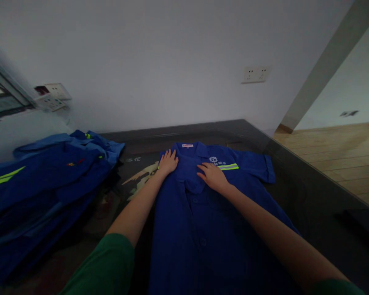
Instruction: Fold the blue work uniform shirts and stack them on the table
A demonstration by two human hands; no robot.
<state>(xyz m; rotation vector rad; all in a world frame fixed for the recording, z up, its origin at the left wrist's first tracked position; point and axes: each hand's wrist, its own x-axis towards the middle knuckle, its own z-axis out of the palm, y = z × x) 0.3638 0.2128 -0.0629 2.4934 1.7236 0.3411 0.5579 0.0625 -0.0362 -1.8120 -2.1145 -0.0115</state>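
A blue short-sleeved work shirt (178, 229) lies front side up on a dark table, its collar toward the wall. It has a white gear logo and a yellow-and-silver reflective strip on the chest. My left hand (168, 162) rests flat on the shirt's shoulder beside the collar, fingers spread. On the chest, next to the logo, lies my right hand (213, 176) with its fingers apart. The sleeve on the right is stretched outward; the one on the left does not show.
A pile of blue work clothes (49, 176) covers the left of the dark table (295, 184). At the right edge sits a black object (361, 225). Behind the table rises a white wall (160, 73) with sockets; tiled floor (335, 151) shows on the right.
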